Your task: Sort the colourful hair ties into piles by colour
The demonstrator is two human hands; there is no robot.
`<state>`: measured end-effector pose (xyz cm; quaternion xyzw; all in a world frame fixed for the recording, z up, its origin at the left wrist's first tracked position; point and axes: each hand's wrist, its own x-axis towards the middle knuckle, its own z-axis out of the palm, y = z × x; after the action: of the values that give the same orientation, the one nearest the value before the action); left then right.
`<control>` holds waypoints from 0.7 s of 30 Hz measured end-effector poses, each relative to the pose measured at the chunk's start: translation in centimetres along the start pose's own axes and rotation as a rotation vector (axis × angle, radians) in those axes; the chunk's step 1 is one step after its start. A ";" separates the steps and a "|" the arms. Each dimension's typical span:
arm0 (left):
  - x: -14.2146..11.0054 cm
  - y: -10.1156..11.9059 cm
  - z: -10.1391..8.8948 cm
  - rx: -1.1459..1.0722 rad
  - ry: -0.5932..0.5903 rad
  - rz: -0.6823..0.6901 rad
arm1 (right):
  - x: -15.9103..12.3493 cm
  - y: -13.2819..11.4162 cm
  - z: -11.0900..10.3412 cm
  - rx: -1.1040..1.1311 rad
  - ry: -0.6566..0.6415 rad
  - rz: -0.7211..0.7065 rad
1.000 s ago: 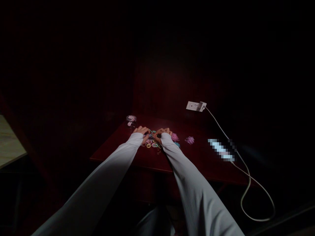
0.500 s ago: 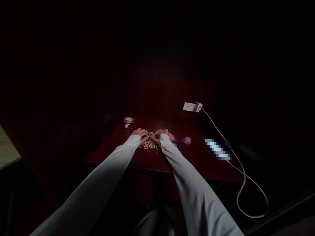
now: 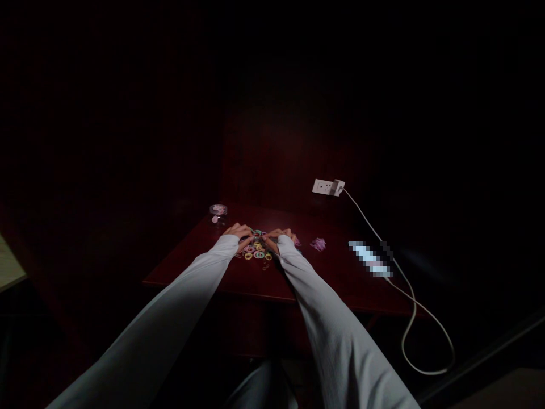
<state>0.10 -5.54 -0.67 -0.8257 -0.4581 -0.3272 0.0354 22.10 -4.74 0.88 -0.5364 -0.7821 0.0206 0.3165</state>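
A pile of small coloured hair ties [image 3: 259, 255] lies on the dark red table, in pink, yellow, green and purple rings. My left hand [image 3: 239, 232] reaches over the pile's left side with bent fingers, thumb and forefinger drawn together. From the right comes my right hand [image 3: 284, 234], its thumb and forefinger also converging over the middle of the pile. Anything pinched there is too small and dark to make out. A purple bunch of ties [image 3: 318, 244] sits right of my right hand; a pink bunch [image 3: 297, 241] is partly hidden behind that hand.
A clear round container [image 3: 218, 215] with pink items stands at the back left of the table [image 3: 255, 288]. On the right lies a blurred-out lit phone-like device [image 3: 369, 258], its white cable [image 3: 361, 210] running to a wall socket [image 3: 326, 187] and looping past the table edge.
The whole view has shifted slightly, so the table and objects sit a little further left. Both hands stay over the pile, with the fingertips only slightly moved.
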 end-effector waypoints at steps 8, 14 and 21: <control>-0.1 0.2 -0.1 0.000 0.007 0.001 | -0.2 -0.6 0.0 0.008 0.012 0.012; 0.3 -0.7 0.5 -0.015 -0.012 0.012 | 0.0 -1.0 -0.3 0.062 -0.013 0.046; 0.5 -1.2 0.7 -0.026 -0.018 0.018 | -0.2 -0.8 0.3 0.066 0.028 0.084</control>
<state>-0.36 -4.22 -1.21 -0.8331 -0.4466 -0.3254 0.0236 21.29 -5.12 0.84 -0.5585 -0.7531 0.0522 0.3438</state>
